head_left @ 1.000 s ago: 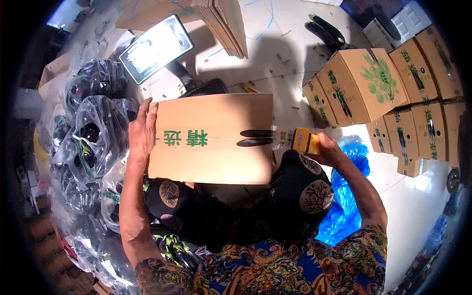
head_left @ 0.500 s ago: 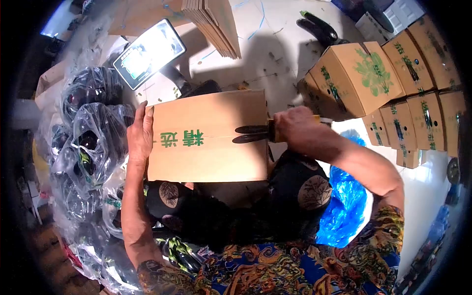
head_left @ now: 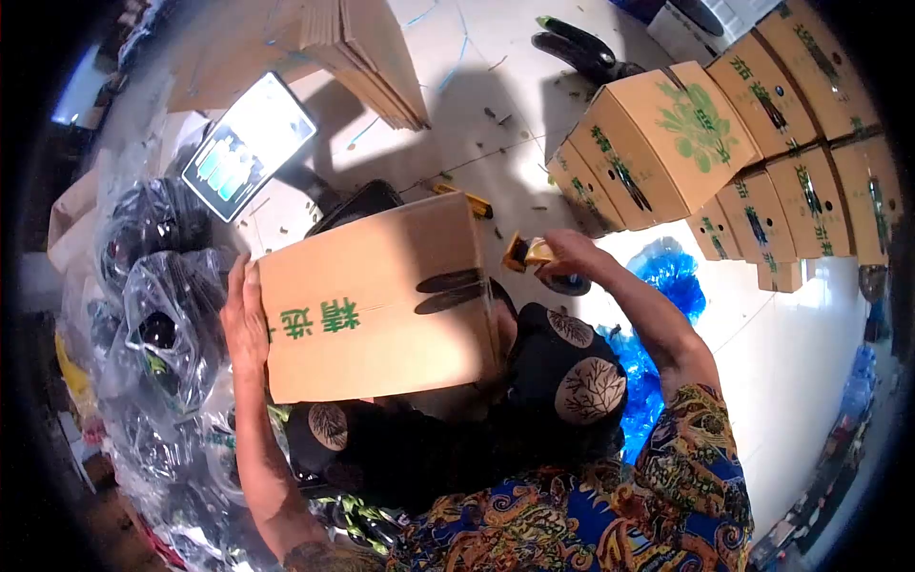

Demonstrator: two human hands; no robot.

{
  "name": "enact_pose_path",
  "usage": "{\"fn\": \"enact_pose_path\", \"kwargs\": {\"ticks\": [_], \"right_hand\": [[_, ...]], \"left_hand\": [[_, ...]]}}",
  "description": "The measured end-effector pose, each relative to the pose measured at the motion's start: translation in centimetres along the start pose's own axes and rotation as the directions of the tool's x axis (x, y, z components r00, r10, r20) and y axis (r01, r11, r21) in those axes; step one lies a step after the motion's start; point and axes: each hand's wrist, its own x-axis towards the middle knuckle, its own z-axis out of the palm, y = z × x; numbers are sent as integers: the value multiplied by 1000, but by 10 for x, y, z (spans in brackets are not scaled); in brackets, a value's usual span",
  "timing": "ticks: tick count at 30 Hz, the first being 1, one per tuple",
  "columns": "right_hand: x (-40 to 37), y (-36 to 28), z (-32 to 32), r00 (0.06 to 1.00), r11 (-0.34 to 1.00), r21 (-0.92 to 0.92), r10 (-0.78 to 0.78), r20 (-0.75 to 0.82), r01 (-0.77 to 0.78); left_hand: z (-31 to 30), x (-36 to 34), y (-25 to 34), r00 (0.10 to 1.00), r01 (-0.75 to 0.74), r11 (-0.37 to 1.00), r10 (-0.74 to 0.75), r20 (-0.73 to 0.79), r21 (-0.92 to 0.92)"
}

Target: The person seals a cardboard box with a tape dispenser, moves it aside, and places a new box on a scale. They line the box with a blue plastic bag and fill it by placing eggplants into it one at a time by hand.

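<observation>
A closed cardboard box (head_left: pixel 381 353) with green printed characters and two dark oval shapes on its upper face rests tilted across my lap. My left hand (head_left: pixel 246 310) grips its left edge, fingers stretched along the side. Beyond the box's right end, my right hand (head_left: pixel 569 255) is closed around a yellow tape dispenser (head_left: pixel 522 253). The dispenser is held apart from the box, and its far side is partly hidden by my fingers.
Filled cartons (head_left: pixel 620 157) are stacked at the right. Eggplants in clear plastic bags (head_left: pixel 157 324) crowd the left. A lit screen (head_left: pixel 250 143) and flattened cardboard (head_left: pixel 367 67) stand ahead. Loose eggplants (head_left: pixel 577 48) lie on the floor; blue plastic (head_left: pixel 658 286) lies at right.
My right hand has drawn the tape dispenser away from the box's right end. The box appears lower and further left in view, with my left hand still on its edge.
</observation>
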Motion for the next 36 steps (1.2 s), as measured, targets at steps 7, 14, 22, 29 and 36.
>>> {"fn": "enact_pose_path", "kwargs": {"ticks": [7,14,22,29,36], "right_hand": [[22,-70,-14,900,819,573,267,-345,-23],[43,-202,-47,692,479,607,-1,-722,634],[108,-132,65,896,525,840,297,-329,134],[84,-136,-10,965,109,992,-261,-33,63],[-3,-229,-137,804,248,894,-568,-177,373]], "left_hand": [[-2,3,-6,1000,7,998,-8,-12,-70],[0,6,-21,995,95,989,-98,-18,-116],[-22,1,-64,923,380,874,-379,64,-303],[-30,-26,-113,912,390,754,-396,107,-529],[-58,-50,-99,927,348,863,-259,270,-367]]}}
